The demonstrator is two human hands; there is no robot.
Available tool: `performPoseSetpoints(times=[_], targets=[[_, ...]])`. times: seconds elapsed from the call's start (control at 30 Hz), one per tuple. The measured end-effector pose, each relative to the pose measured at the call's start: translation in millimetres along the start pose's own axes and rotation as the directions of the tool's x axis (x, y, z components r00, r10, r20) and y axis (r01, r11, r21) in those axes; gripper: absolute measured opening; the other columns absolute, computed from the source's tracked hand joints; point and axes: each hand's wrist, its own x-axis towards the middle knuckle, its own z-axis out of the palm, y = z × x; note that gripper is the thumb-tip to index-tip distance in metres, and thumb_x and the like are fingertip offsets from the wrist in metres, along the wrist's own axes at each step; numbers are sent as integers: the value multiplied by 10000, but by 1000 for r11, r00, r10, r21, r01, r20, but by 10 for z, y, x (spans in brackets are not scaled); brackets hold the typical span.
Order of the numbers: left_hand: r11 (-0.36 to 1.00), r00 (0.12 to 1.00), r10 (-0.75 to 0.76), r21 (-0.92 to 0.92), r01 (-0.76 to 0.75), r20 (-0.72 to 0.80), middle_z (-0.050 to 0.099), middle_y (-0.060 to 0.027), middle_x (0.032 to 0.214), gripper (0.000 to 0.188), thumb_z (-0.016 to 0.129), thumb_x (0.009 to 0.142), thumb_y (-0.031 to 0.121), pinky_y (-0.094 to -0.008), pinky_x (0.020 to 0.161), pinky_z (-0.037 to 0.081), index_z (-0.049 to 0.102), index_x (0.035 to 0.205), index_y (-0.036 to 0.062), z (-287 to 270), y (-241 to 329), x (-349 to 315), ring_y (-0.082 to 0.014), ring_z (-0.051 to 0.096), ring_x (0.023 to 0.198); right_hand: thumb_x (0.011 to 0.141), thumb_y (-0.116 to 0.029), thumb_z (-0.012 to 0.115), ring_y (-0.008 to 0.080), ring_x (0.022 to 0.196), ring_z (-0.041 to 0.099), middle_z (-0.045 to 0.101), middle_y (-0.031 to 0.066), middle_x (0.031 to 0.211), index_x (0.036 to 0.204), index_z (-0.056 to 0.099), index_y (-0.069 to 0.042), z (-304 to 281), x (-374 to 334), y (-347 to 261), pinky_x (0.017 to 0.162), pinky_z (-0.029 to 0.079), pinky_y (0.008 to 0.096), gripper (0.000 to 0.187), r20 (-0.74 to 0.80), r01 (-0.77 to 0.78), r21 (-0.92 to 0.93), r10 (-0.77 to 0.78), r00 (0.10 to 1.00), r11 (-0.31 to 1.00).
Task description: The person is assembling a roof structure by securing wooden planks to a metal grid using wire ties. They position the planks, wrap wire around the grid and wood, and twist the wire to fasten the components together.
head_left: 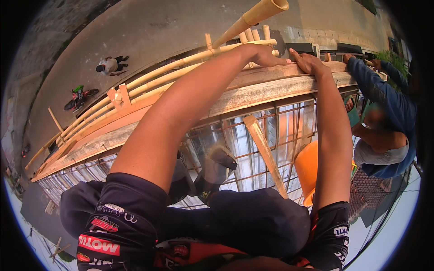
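Both my arms reach forward over a long wooden formwork board (253, 97). My left hand (266, 56) is closed over the top edge of the thin reddish board (246, 77) behind it, with one digit stretched toward the right. Just beside it, my right hand (312, 63) grips the same edge, its wrist bent and one digit pointing up and left. The other fingertips of both hands are hidden behind the edge. Bamboo poles (190, 58) run along the far side, and a thick bamboo pole (251, 21) slants upward close to my left hand.
Beneath my arms lies a steel rebar grid (246, 153) with a wooden stick (264, 151) across it. An orange bucket (307, 167) is by my right forearm. Co-workers in a blue sleeve (375, 86) and grey shirt (382, 151) are at right. Far below are a person (110, 67) and motorbike (80, 97).
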Motion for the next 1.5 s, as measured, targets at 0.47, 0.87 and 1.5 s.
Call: performPoseSetpoints(times=[0.47,0.87,1.5], targets=[[992,1000,-18,125,19,-12,703,-298,1341,934,429,1072,800,-540,1122,520,613,1472,-24,167,-1013,-515,-423,669,1304,1102,-741,404,460,1397,608,692,263,1456,1481,666,-15,11,-152,666,1187,456,449,861,-421,261,330,-106,901,907],[995,993,-90,26,93,-74,643,-334,1457,966,459,1073,780,-483,1189,470,560,1513,-74,689,-1799,650,-439,612,1392,1130,-367,529,425,955,670,689,178,973,1022,718,-33,414,-718,643,841,515,494,399,-790,352,-208,-369,490,913],[963,923,-192,-119,243,334,328,-226,1775,1251,514,881,978,-558,1353,285,269,1753,116,889,-2561,397,-399,318,1644,1121,-318,566,445,920,664,691,184,984,1064,688,-40,441,-636,934,787,519,473,309,-750,473,-175,-428,505,863]])
